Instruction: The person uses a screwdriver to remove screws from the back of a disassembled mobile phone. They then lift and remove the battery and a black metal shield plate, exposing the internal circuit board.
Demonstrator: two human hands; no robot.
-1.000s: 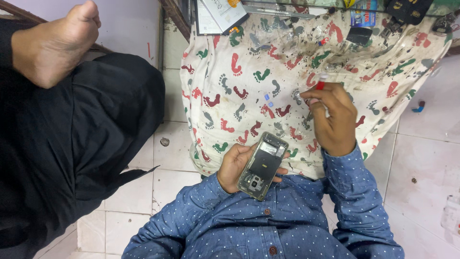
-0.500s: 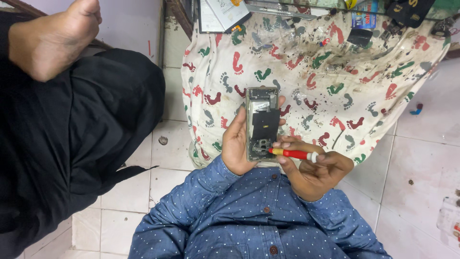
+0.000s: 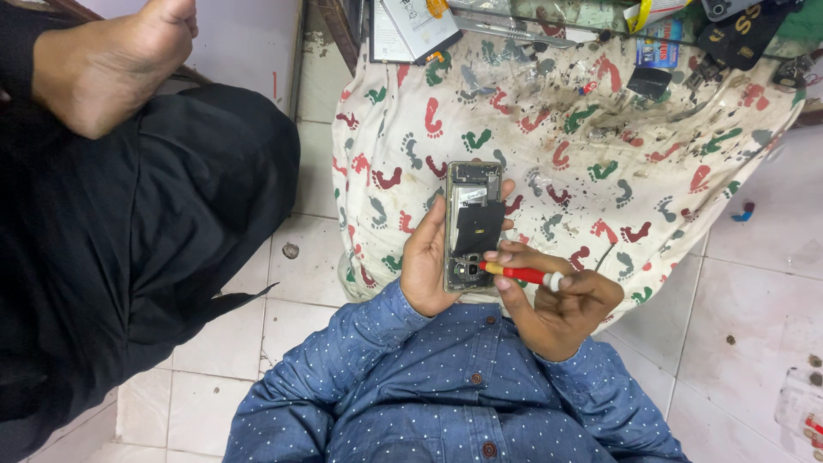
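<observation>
In the head view, an opened phone (image 3: 471, 225) with its back cover removed is held upright near the middle of the frame, its exposed inner side turned toward the camera so that the parts can be seen. It is clamped by the left hand (image 3: 426, 261), whose fingers are wrapped around the left edge and behind the body, apparently to steady it against pressure from the tool. A red-handled screwdriver (image 3: 520, 274) is pinched in the right hand (image 3: 557, 307), closed around the handle, with the shaft laid almost level and the tip brought to the lower part of the phone, beside the camera module; contact with a screw cannot be made out.

Behind the phone, a cloth printed with coloured footprints (image 3: 600, 163) is spread over the bench, seemingly so that small parts are caught. Along the upper edge of the frame, packets and loose phone parts (image 3: 677, 51) are laid out. At the left of the frame, another person's bare foot (image 3: 111, 64) and dark trousers (image 3: 129, 240) are seen above the tiled floor (image 3: 754, 283).
</observation>
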